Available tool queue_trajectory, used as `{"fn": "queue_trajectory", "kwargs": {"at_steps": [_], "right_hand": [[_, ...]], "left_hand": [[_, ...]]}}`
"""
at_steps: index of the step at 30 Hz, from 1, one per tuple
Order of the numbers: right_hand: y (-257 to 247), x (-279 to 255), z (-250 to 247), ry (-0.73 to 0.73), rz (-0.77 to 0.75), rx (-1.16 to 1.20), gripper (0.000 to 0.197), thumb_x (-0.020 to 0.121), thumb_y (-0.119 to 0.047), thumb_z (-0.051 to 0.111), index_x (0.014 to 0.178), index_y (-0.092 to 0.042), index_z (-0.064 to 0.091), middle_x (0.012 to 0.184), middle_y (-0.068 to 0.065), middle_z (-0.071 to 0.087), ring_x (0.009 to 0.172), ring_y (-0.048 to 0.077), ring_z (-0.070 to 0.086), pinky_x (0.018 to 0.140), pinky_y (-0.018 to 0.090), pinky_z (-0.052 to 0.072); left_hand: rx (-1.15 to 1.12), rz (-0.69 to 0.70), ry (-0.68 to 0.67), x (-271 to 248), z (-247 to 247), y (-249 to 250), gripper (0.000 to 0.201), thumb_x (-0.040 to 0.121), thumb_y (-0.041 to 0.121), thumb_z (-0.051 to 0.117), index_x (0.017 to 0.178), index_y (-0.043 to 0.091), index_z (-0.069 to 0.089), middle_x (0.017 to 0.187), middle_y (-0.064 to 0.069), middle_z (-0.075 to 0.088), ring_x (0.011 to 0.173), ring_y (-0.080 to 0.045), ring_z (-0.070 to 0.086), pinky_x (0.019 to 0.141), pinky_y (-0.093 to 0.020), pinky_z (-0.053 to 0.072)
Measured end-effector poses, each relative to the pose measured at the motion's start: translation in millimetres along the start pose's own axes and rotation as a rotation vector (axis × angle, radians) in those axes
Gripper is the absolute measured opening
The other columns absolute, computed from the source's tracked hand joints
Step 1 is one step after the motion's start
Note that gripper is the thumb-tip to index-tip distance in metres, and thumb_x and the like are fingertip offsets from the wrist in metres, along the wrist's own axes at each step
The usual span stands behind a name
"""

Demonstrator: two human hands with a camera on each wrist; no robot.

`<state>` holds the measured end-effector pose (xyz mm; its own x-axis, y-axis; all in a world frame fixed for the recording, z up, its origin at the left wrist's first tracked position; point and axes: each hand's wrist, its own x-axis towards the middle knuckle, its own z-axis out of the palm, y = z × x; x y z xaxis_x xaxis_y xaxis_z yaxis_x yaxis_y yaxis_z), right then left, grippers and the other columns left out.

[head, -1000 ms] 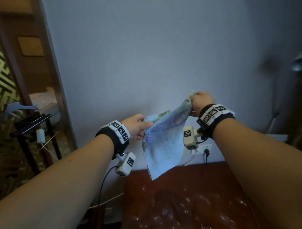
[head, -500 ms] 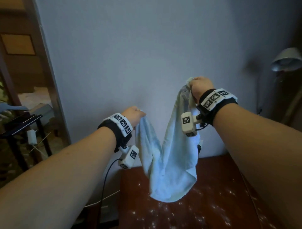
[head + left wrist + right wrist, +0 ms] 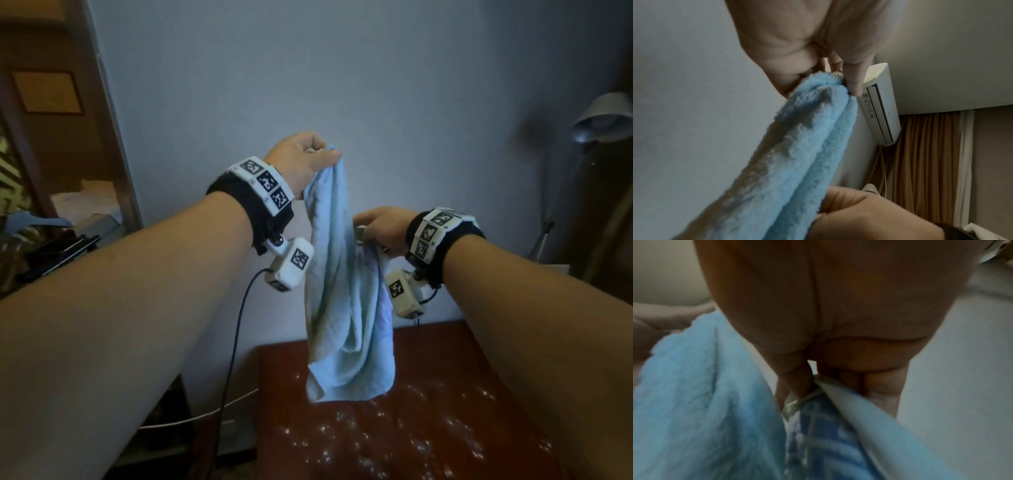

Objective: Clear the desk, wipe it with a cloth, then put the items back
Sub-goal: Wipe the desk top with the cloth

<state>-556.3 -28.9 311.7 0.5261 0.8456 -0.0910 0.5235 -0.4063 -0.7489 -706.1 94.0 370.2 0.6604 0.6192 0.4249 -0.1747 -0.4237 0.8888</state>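
Note:
A light blue cloth (image 3: 346,318) hangs in folds above the dark red-brown desk (image 3: 428,428), its lowest fold just over the desk's back part. My left hand (image 3: 308,161) is raised and pinches the cloth's top corner (image 3: 830,84) between thumb and fingers. My right hand (image 3: 380,228) is lower and to the right, and grips another edge of the cloth (image 3: 818,395) at mid-height. In the right wrist view, the blue cloth (image 3: 701,394) fills the lower left, blurred.
White specks lie scattered on the desk top (image 3: 376,442). A grey desk lamp (image 3: 603,120) stands at the right. A black side table (image 3: 58,253) with clutter is at the left past a door frame. A wall air conditioner (image 3: 879,105) and brown curtains (image 3: 925,162) are in the left wrist view.
My left hand rose with its corner of the cloth while my right hand dropped lower. The cloth now hangs long from the left hand, and the camera tilted down toward the desk.

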Motion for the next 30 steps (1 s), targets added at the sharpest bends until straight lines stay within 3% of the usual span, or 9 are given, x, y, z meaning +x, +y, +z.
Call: {"fn": "queue_trajectory", "kwargs": {"at_steps": [2,4,7,10,18,21,24,28,30], "right_hand": [[-4.1,-6.8,9.8,-0.109,0.007,0.047,0.056,0.091,0.013,0.040,0.107,-0.027,0.076,0.090,-0.005,0.077,0.076,0.013,0.071,0.080,0.040,0.062],[-5.5,-12.3,16.6,-0.214,-0.022,0.085,0.053,0.091,0.014,0.046,0.108,-0.027,0.074,0.093,-0.003,0.075,0.080,0.013,0.070,0.078,0.033,0.061],[-11.6,-22.6,24.9,-0.419,-0.067,0.172,0.044,0.089,0.005,0.061,0.125,-0.019,0.069,0.113,0.011,0.071,0.105,0.026,0.062,0.106,0.044,0.046],[-19.5,-23.9,34.4,-0.472,-0.091,0.149,0.054,0.082,-0.024,0.080,0.133,-0.019,0.065,0.129,0.007,0.070,0.121,0.024,0.064,0.113,0.046,0.043],[-61.6,-20.1,50.2,-0.138,-0.206,0.296,0.034,0.091,-0.027,0.076,0.118,-0.008,0.070,0.112,0.013,0.077,0.105,0.035,0.073,0.096,0.056,0.056],[-81.1,-24.3,58.5,-0.060,-0.299,0.360,0.017,0.093,-0.025,0.074,0.104,-0.011,0.073,0.100,0.011,0.079,0.094,0.035,0.076,0.087,0.053,0.061],[-104.4,-26.4,69.7,0.029,-0.427,0.422,0.008,0.095,-0.015,0.069,0.098,-0.010,0.074,0.102,0.016,0.078,0.096,0.034,0.075,0.092,0.051,0.059],[-133.6,-25.7,76.3,0.143,-0.547,0.439,0.013,0.094,-0.010,0.065,0.087,-0.016,0.074,0.093,0.009,0.077,0.093,0.024,0.075,0.093,0.044,0.060],[-141.0,-24.4,77.5,0.172,-0.559,0.414,0.010,0.093,-0.015,0.066,0.093,-0.012,0.075,0.096,0.011,0.078,0.096,0.026,0.075,0.092,0.044,0.060]], "left_hand": [[-0.013,0.027,0.015,-4.7,-3.0,10.1,0.021,0.060,0.044,0.081,0.061,0.031,0.065,0.083,-0.016,0.059,0.076,-0.028,0.055,0.068,-0.045,0.044],[-0.033,0.048,0.039,-3.7,-9.5,14.5,0.021,0.074,0.032,0.081,0.066,0.027,0.062,0.078,-0.013,0.060,0.072,-0.026,0.057,0.067,-0.041,0.046],[-0.110,0.063,0.052,1.7,-22.9,17.8,0.024,0.089,0.018,0.074,0.075,0.022,0.056,0.072,-0.006,0.063,0.062,-0.022,0.061,0.063,-0.035,0.051],[-0.170,0.097,0.090,1.3,-37.6,23.5,0.022,0.086,0.021,0.074,0.075,0.022,0.055,0.071,-0.006,0.061,0.061,-0.022,0.060,0.065,-0.037,0.051],[-0.116,0.211,0.244,-3.4,-79.8,37.2,0.026,0.070,0.047,0.078,0.075,0.026,0.063,0.082,-0.008,0.064,0.079,-0.025,0.061,0.082,-0.054,0.057],[-0.113,0.256,0.291,-6.5,-95.7,35.1,0.027,0.072,0.045,0.076,0.080,0.023,0.061,0.077,-0.002,0.063,0.076,-0.020,0.060,0.080,-0.046,0.056],[-0.088,0.256,0.322,-14.2,-110.0,27.5,0.033,0.069,0.049,0.075,0.081,0.023,0.060,0.075,0.001,0.061,0.074,-0.018,0.058,0.073,-0.042,0.054],[-0.012,0.208,0.414,-21.7,-133.4,6.9,0.039,0.067,0.059,0.071,0.084,0.024,0.063,0.080,-0.001,0.065,0.078,-0.020,0.063,0.086,-0.059,0.058],[0.115,0.150,0.452,-30.3,-143.4,2.7,0.048,0.070,0.069,0.066,0.086,0.023,0.064,0.082,0.000,0.066,0.079,-0.020,0.064,0.087,-0.056,0.058]]}}
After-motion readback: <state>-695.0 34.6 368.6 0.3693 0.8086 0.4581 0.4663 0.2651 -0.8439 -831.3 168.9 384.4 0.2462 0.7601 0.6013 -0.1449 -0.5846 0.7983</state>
